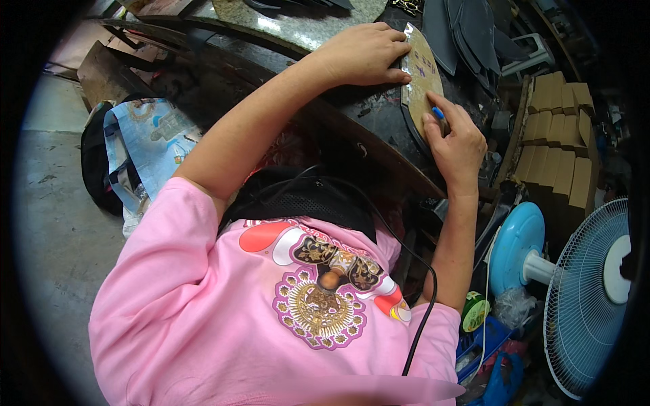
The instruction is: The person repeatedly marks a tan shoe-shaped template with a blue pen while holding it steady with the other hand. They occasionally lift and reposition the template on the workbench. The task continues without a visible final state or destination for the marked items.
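Where our left fingertips press down, the half-moon board (422,66) lies flat on the dark worktop (371,114), its straight edge under the thumb and fingers of our left hand (365,54). That thumb stands apart from the fingers above it, and they do not pinch anything that we can see. Our right hand (459,139) is at the board's nearer, rounded end, thumb and forefinger closed about a blue piece (438,113); most of it is hidden in the hand, and we cannot tell whether they grip the board too.

Just left of our right thumb, a dark rim shows below the board's near end. Worktop with small scraps spreads from there toward the wooden table edge (413,170), giving us some room on that side. Right of the fingers it is tighter: dark sheets (467,37) are heaped close beyond the curved edge. Farther left of our left fingers lies a speckled stone slab (298,20).

The board's long axis runs from beyond our left fingertips back toward our right thumb; its straight side faces left, its bulge right. Shiny strips line the straight side, and purple handwritten marks sit between our two hands.
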